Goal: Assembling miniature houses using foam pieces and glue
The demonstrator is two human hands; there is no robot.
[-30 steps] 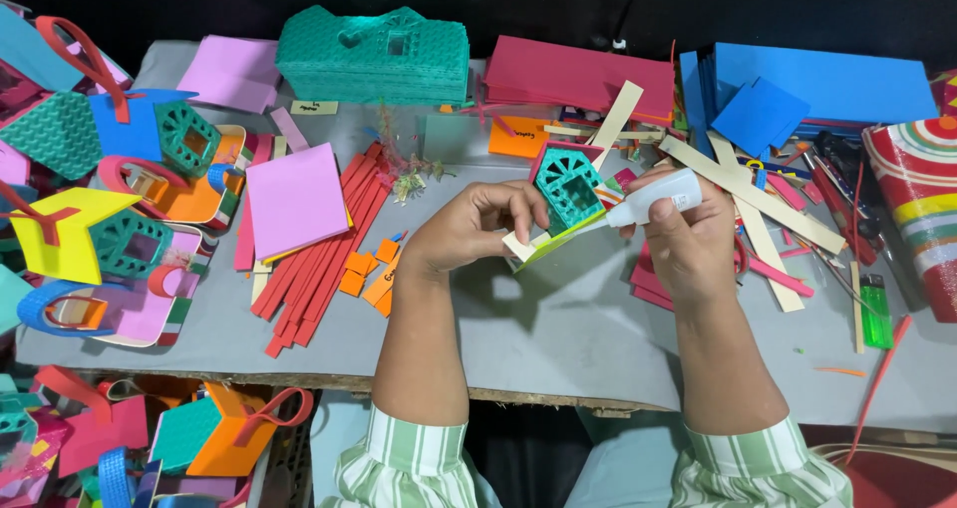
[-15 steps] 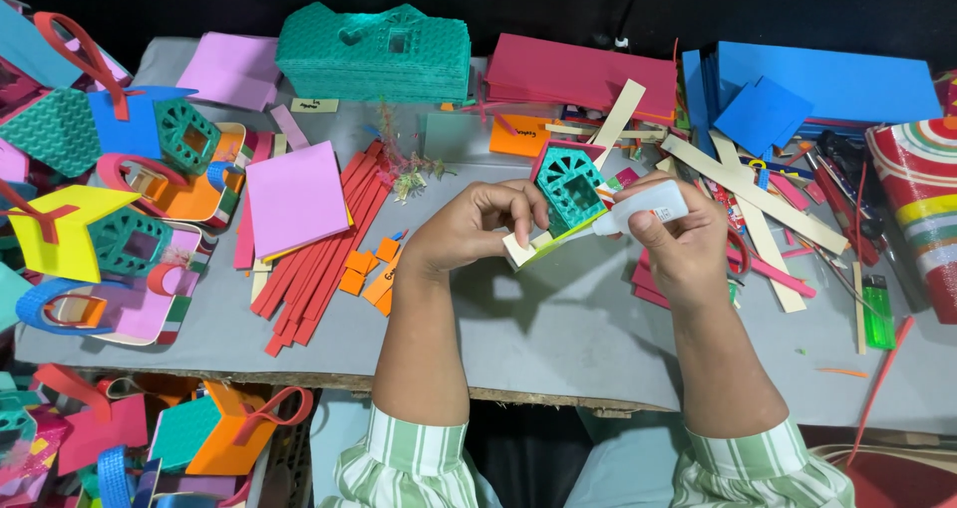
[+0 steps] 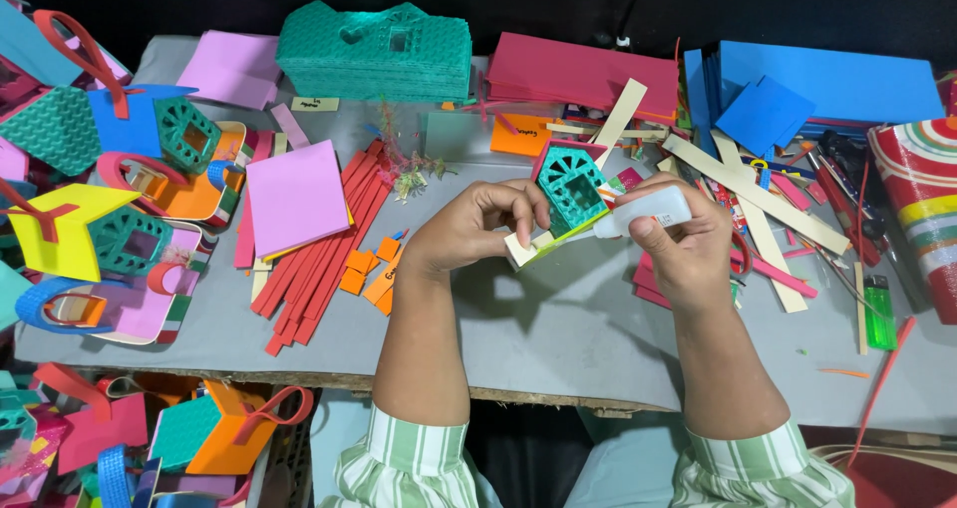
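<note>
bright, even light falls from above onto the grey work table (image 3: 558,319), with soft, short shadows under the forearms and the stacked coloured foam sheets. colours are saturated, with no harsh glare. the strip behind the table is black and underexposed. focus is sharp at centre; straight lines bow slightly at the edges.

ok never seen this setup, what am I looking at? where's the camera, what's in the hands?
No machine here: a person works with bare hands, filmed by one camera worn on the head, looking down at a grey table. The left hand holds a small teal foam house on a pale base. The right hand holds a white glue bottle, its tip at the house. Around them lie red strips, a pink sheet, orange bits, stacks of teal, red and blue foam along the far edge, and finished houses at the left.
</note>
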